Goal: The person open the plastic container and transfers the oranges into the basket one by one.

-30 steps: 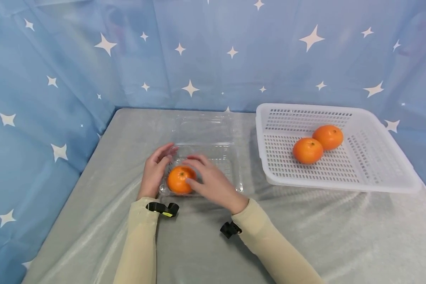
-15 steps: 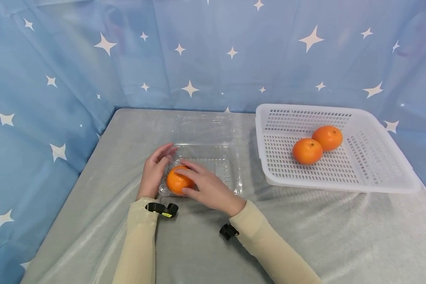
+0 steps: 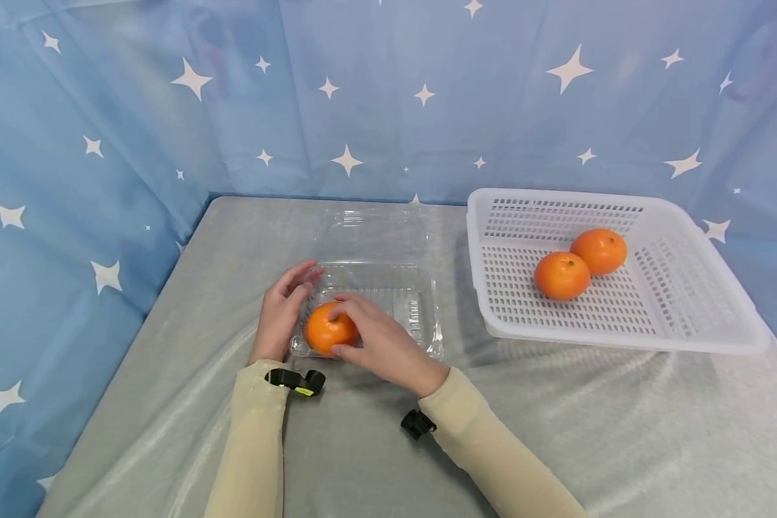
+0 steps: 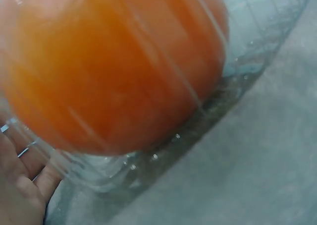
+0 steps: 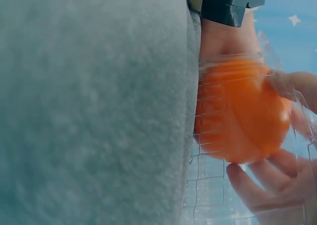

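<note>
A clear plastic clamshell box [image 3: 432, 298] lies on the table with its lid [image 3: 375, 229] folded back toward the curtain. One orange [image 3: 324, 332] sits in the box's near left corner. My right hand [image 3: 388, 347] grips that orange from the right, its thumb on the near side and fingers over the top. In the right wrist view, thumb and fingertips meet the orange [image 5: 257, 116] from two sides, partly behind clear plastic. My left hand [image 3: 280, 316] rests along the box's left wall. Through that wall, the left wrist view shows the orange [image 4: 114, 71] close up.
To the right stands a white perforated plastic basket [image 3: 621, 327] holding two oranges [image 3: 562, 275]. A grey cloth [image 3: 188, 403] with some wrinkles covers the table. Behind and at the left hangs a blue curtain [image 3: 233, 122] with white stars.
My right hand has shifted slightly left, and its fingers have closed in on the orange in the box. The left hand, the box and the basket stay where they were.
</note>
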The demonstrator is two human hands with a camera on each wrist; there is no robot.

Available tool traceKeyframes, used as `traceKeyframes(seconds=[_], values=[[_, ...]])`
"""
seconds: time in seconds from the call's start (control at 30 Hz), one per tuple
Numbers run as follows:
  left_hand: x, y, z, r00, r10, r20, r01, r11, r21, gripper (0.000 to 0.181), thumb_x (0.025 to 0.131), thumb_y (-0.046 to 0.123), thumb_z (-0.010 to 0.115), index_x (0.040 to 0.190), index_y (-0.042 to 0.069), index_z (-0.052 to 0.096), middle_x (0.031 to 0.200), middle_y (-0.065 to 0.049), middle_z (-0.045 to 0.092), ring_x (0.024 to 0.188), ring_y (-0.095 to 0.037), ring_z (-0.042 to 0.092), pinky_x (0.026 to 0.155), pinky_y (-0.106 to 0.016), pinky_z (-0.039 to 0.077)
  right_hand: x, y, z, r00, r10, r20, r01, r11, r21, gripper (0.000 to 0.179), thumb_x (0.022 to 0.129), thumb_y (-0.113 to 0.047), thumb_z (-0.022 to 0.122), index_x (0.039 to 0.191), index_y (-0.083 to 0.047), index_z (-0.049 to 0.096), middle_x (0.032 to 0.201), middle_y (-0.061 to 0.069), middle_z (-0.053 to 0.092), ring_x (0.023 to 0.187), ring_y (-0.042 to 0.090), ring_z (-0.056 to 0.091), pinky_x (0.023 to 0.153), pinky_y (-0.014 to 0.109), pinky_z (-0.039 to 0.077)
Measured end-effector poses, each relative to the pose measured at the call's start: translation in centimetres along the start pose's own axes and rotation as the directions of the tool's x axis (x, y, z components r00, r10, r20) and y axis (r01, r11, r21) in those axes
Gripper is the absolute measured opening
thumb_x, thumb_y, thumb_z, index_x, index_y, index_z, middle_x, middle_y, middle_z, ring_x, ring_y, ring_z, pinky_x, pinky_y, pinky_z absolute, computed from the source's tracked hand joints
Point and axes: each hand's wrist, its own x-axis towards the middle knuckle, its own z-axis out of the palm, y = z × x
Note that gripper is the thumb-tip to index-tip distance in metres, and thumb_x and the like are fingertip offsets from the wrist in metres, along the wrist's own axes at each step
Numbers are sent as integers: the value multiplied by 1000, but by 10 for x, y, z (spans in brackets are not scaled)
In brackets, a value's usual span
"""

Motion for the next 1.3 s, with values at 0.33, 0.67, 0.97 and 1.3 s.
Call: traceKeyframes(seconds=[0.33,0.67,0.97,1.3], values=[[-6,16,4,1000,-17,-9,17,1000,1,36,92,8,44,128,10,49,122,-8,54,113,-19,49,96,-38,34,-1,-1,0,996,89,19,-90,993,80,37,77,-24,69,101,-18,42,136,5,36,123,14,36,96,28,36],[1,-3,0,1000,-4,-7,4,1000,8,36,93,16,47,128,17,49,120,1,56,111,-12,49,96,-39,34,-1,0,1,996,91,19,-92,993,70,38,78,-26,69,101,-18,40,136,5,37,117,15,40,93,28,38],[-1,4,2,1000,-18,-3,18,1000,5,36,93,15,45,129,16,48,123,-2,54,113,-15,47,96,-40,34,-2,1,2,995,101,11,-102,992,75,42,77,-26,70,106,-16,41,133,2,38,114,14,41,92,27,39],[-7,16,5,1000,-27,-6,27,1000,-7,37,93,10,44,130,10,46,124,-8,52,115,-19,46,96,-42,34,-1,3,4,993,109,-39,-108,993,38,49,74,-26,72,109,-15,40,129,3,39,121,13,36,94,28,38]])
